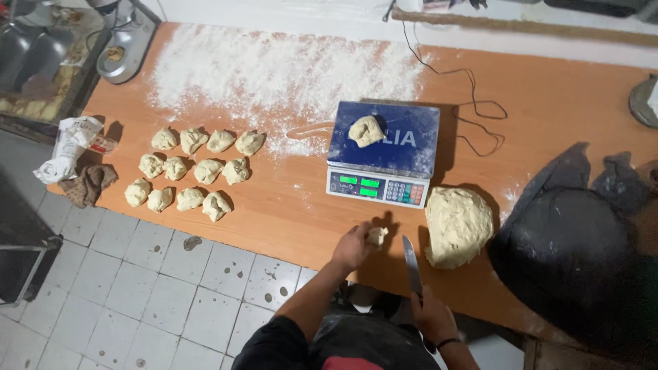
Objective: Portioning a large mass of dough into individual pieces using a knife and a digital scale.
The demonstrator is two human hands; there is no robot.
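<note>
now left hand (353, 248) fingers pinch a small dough piece (375, 236), right hand (430, 315) fingers grip the knife (411, 264).

At a floured wooden table (288, 205), the left hand (353, 248) grips a small dough piece (375, 236) while the right hand (430, 316) holds a knife (411, 264) beside a large dough mass (457, 226). Another lump (366, 130) sits on a blue scale (384, 154); twelve portions (192, 168) lie in rows.
</note>
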